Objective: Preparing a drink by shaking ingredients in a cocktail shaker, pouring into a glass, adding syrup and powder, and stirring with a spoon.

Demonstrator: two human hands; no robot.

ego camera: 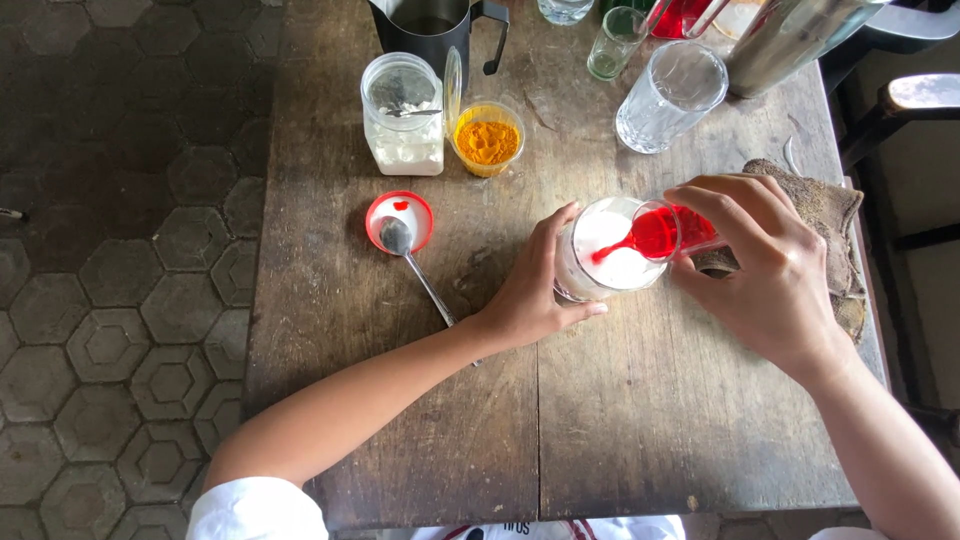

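My left hand wraps around the side of a clear glass filled with a white liquid, standing on the wooden table. My right hand holds a small clear container of red liquid, tipped over the glass rim. A thin red stream runs from it onto the white surface.
A red lid with a metal spoon lies left of the glass. Behind stand a jar of white powder, a tub of yellow powder, a black jug, empty glasses and a brown cloth at the right.
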